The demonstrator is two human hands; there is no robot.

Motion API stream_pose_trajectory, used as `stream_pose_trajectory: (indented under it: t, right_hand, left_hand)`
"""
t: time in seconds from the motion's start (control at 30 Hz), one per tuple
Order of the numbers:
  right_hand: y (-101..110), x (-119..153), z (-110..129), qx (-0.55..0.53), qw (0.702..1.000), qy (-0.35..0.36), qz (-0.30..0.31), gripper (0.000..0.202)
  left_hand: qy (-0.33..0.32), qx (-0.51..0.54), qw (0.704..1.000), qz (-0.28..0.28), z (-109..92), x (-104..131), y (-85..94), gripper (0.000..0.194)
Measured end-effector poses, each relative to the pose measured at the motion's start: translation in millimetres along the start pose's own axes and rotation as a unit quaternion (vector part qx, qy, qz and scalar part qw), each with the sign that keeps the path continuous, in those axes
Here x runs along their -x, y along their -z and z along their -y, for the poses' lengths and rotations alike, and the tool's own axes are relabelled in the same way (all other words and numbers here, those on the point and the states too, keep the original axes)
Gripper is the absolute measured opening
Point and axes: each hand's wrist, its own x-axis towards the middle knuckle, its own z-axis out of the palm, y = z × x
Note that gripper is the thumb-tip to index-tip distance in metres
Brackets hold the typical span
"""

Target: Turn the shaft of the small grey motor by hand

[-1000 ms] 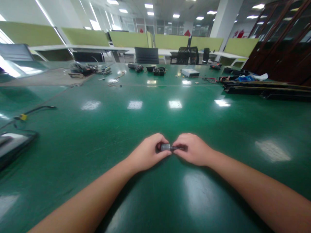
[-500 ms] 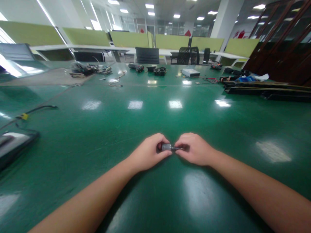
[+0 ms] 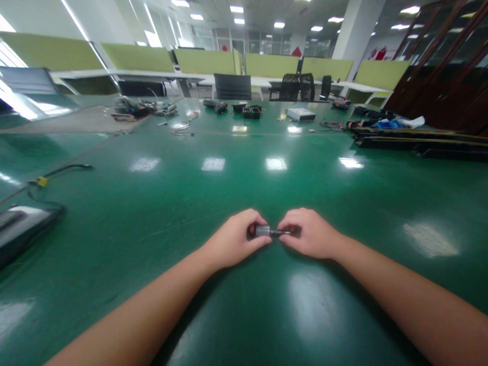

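My left hand (image 3: pixel 237 239) is closed round a small grey metal cylinder (image 3: pixel 263 231), low over the green tabletop (image 3: pixel 229 193). From the cylinder's right end a thin dark shaft (image 3: pixel 275 233) points toward my right hand (image 3: pixel 309 233). The fingers of my right hand are closed on the far end of this shaft, and the very tip is hidden between them. The two hands face each other with a narrow gap between the fingertips. The part is too small to name exactly.
At the left edge lies a black and silver device (image 3: pixel 26 229) near a dark cable (image 3: pixel 68 168) with a yellow piece. Long black strips (image 3: pixel 412 142) lie at the right. A white box (image 3: pixel 301 114), black parts (image 3: pixel 251 111) and loose electronics (image 3: pixel 141 108) sit along the far side.
My right hand has shifted slightly to the right, and a little more of the shaft shows between the hands. My left hand keeps its hold on the cylinder.
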Motion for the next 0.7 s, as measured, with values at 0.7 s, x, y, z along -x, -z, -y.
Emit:
stream_pose_trajectory:
  t: [0.7]
  right_hand:
    - [9.7, 0.0, -9.0, -0.021, 0.999, -0.015, 0.022, 0.005]
  left_hand:
    - [-0.009, 0.003, 1.0, -0.018, 2.1, 3.5, 0.0, 0.02]
